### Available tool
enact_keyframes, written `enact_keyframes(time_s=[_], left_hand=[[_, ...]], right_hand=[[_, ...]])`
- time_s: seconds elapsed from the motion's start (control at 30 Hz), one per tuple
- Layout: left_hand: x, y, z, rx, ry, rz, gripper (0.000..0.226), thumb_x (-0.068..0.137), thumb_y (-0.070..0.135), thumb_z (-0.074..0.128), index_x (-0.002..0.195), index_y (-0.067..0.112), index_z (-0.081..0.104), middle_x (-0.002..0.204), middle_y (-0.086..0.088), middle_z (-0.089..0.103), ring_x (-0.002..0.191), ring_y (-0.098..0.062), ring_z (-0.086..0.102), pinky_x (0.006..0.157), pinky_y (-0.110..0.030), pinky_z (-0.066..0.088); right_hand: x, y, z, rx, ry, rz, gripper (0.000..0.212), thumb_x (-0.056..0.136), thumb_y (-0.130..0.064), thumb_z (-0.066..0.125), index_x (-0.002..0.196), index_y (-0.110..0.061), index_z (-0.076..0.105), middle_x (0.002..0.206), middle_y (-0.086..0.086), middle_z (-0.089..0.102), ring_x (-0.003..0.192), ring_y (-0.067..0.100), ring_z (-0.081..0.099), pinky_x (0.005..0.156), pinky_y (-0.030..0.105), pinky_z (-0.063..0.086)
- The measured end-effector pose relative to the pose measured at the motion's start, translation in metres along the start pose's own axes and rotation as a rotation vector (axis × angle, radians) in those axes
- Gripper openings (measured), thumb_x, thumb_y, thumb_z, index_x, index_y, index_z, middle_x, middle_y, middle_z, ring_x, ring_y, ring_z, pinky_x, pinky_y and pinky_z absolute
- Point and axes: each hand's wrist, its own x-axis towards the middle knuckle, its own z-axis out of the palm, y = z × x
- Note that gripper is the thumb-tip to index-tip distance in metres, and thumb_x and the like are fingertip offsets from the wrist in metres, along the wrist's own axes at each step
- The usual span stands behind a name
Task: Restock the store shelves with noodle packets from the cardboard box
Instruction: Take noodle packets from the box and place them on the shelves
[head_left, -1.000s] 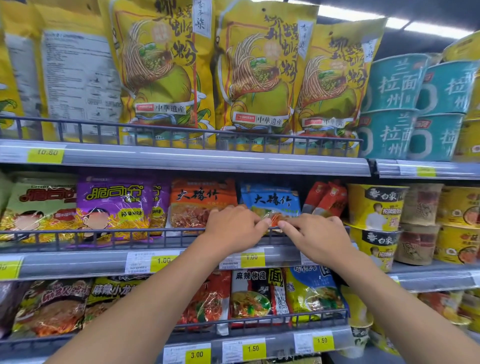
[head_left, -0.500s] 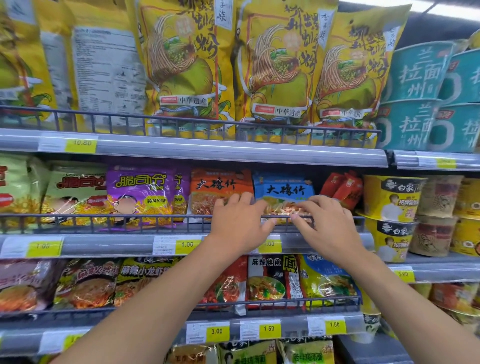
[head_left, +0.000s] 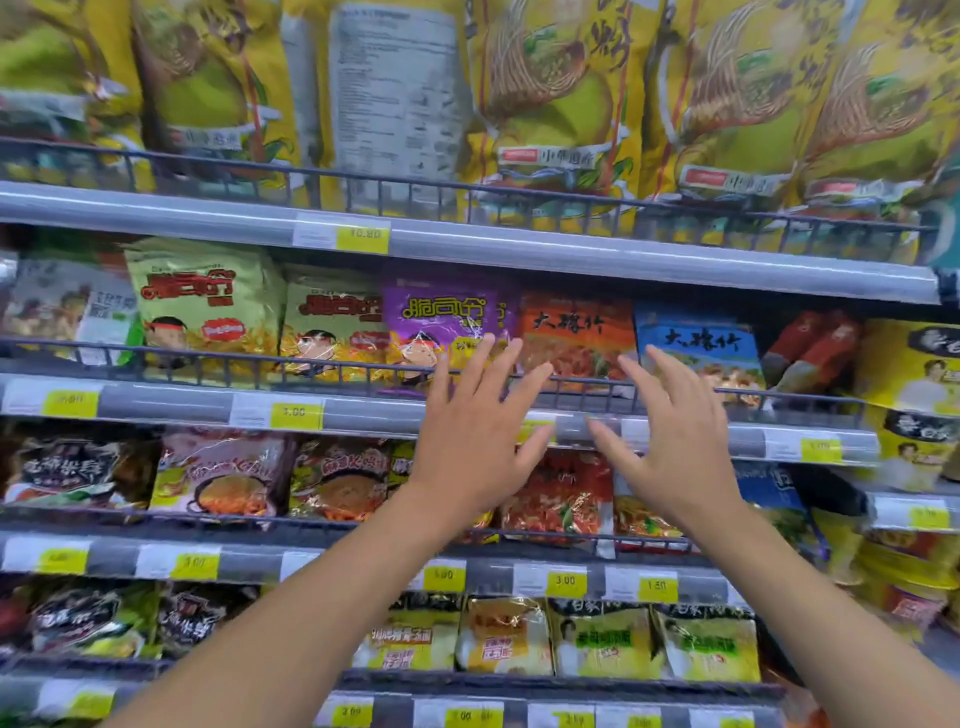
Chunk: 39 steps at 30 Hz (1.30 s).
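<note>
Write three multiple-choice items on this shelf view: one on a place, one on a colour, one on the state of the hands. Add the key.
1. Which packet stands just left of the blue packet?
A) purple B) orange C) red

2. What colour is the bright part of the price tags?
A) yellow B) pink C) blue

3. How are the left hand and right hand?
A) each holding a packet B) both in fists C) both open and empty

Key:
1 B, the orange packet adjoins the blue one on the middle shelf.
2 A, each tag has a yellow patch.
3 C, the fingers are spread straight and hold nothing.
</note>
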Motion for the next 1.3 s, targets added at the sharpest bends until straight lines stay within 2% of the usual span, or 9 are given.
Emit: enact_keyframes(time_s=[0.2,0.33,0.47,0.67,0.9,1.0,1.1,1.23,1.3], left_hand=[[-0.079,-0.063,-0.009,0.008,-0.020,0.001,0.063,0.100,0.060,0.036,0.157,0.035,0.027,0.169,-0.002,0.016,0.157,-0.028,0.006,0.121,-0.060,0.013],[-0.134,-0.089,0.000,-0.040,-0.074,0.002,0.063,0.102,0.058,0.037,0.158,0.031,0.027,0.169,-0.003,0.016,0.157,-0.028,0.006,0.121,-0.060,0.014],[-0.194,-0.097,0.018,-0.053,-0.116,0.007,0.065,0.103,0.055,0.039,0.160,0.026,0.026,0.168,-0.007,0.016,0.156,-0.032,0.006,0.122,-0.056,0.015],[-0.286,-0.090,0.060,-0.077,-0.255,-0.038,0.066,0.104,0.053,0.037,0.160,0.021,0.023,0.168,-0.008,0.014,0.156,-0.033,0.005,0.124,-0.053,0.014],[-0.439,-0.051,0.143,-0.196,-0.486,-0.163,0.061,0.101,0.042,0.047,0.156,0.020,0.034,0.166,-0.008,0.022,0.156,-0.030,0.012,0.124,-0.052,0.017],[-0.513,-0.028,0.176,-0.231,-0.614,-0.206,0.059,0.102,0.038,0.045,0.157,0.021,0.032,0.167,-0.007,0.022,0.156,-0.028,0.012,0.125,-0.050,0.016],[-0.590,-0.005,0.203,-0.280,-0.742,-0.282,0.056,0.101,0.034,0.044,0.155,0.021,0.035,0.165,-0.005,0.026,0.154,-0.027,0.019,0.123,-0.046,0.018],[-0.686,0.021,0.238,-0.353,-0.956,-0.356,0.057,0.087,0.031,0.046,0.142,0.018,0.049,0.148,-0.005,0.047,0.138,-0.029,0.043,0.109,-0.046,0.040],[-0.735,0.032,0.258,-0.408,-1.058,-0.392,0.060,0.079,0.033,0.043,0.136,0.018,0.054,0.137,-0.004,0.054,0.128,-0.029,0.050,0.103,-0.042,0.045]], right_hand=[[-0.041,-0.084,0.027,0.071,0.048,-0.052,0.078,0.089,-0.060,0.056,0.155,-0.025,0.033,0.164,0.004,0.022,0.150,0.024,0.024,0.121,0.054,0.018],[-0.079,-0.123,0.052,0.092,0.006,-0.100,0.082,0.090,-0.061,0.058,0.155,-0.020,0.031,0.164,0.006,0.020,0.151,0.026,0.023,0.120,0.058,0.020],[-0.128,-0.145,0.082,0.163,-0.078,-0.111,0.079,0.092,-0.056,0.061,0.155,-0.018,0.032,0.165,0.008,0.019,0.153,0.025,0.020,0.124,0.053,0.012],[-0.215,-0.146,0.139,0.233,-0.201,-0.088,0.072,0.094,-0.048,0.061,0.153,-0.015,0.035,0.163,0.012,0.022,0.149,0.029,0.025,0.118,0.059,0.022],[-0.369,-0.114,0.214,0.303,-0.484,-0.019,0.068,0.093,-0.042,0.061,0.151,-0.014,0.040,0.162,0.011,0.026,0.144,0.033,0.034,0.116,0.059,0.025],[-0.442,-0.100,0.240,0.298,-0.651,0.014,0.066,0.094,-0.045,0.055,0.152,-0.017,0.039,0.162,0.008,0.027,0.144,0.031,0.037,0.120,0.056,0.021],[-0.520,-0.090,0.266,0.302,-0.786,0.053,0.066,0.092,-0.045,0.053,0.151,-0.019,0.041,0.160,0.004,0.033,0.143,0.028,0.037,0.118,0.055,0.026],[-0.623,-0.078,0.299,0.281,-0.994,0.137,0.070,0.086,-0.044,0.055,0.151,-0.024,0.039,0.156,0.001,0.038,0.139,0.028,0.040,0.112,0.051,0.033],[-0.676,-0.074,0.316,0.251,-1.139,0.203,0.077,0.081,-0.048,0.049,0.153,-0.026,0.033,0.154,0.003,0.042,0.137,0.029,0.043,0.111,0.051,0.036]])
